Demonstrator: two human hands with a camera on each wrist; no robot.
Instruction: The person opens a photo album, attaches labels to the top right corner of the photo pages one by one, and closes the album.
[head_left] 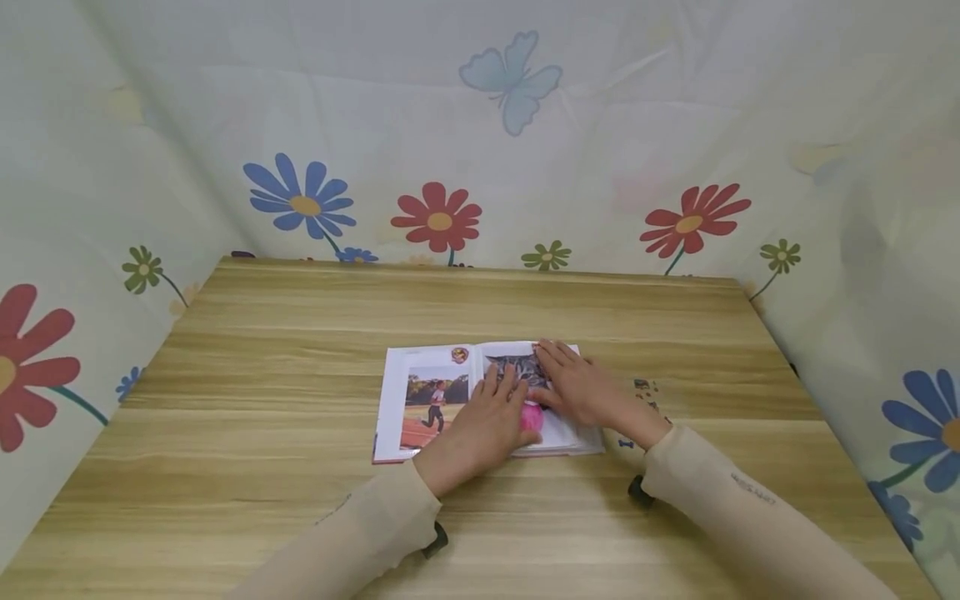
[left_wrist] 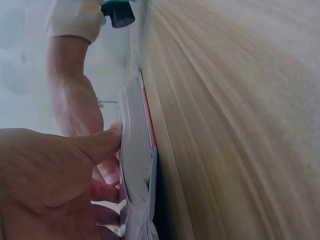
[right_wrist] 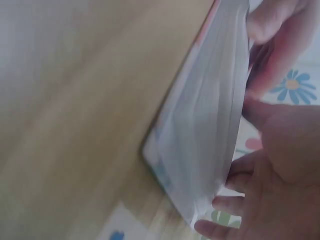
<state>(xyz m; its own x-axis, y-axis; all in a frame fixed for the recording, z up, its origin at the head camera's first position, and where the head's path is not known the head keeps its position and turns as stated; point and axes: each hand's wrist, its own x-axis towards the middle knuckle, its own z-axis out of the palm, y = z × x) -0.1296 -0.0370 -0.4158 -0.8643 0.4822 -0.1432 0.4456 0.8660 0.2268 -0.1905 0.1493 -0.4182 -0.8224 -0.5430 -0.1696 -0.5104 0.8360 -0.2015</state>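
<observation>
Flower-print cloth (head_left: 600, 150) walls off a wood-grain table (head_left: 262, 333); open photo album (head_left: 446, 379) flat on it, long axis left to right, spine running away from the person. Both hands bear on the right-hand page: left hand (head_left: 483, 429) nearer the spine, right hand (head_left: 588, 396) nearer the outer edge, thumbs toward each other. Fingers extended, pressing the surface, nothing clasped. Running photo (head_left: 423, 404) lies left of both hands; clear sticker sheet (head_left: 651, 393) just beyond the album, by the right wrist.
</observation>
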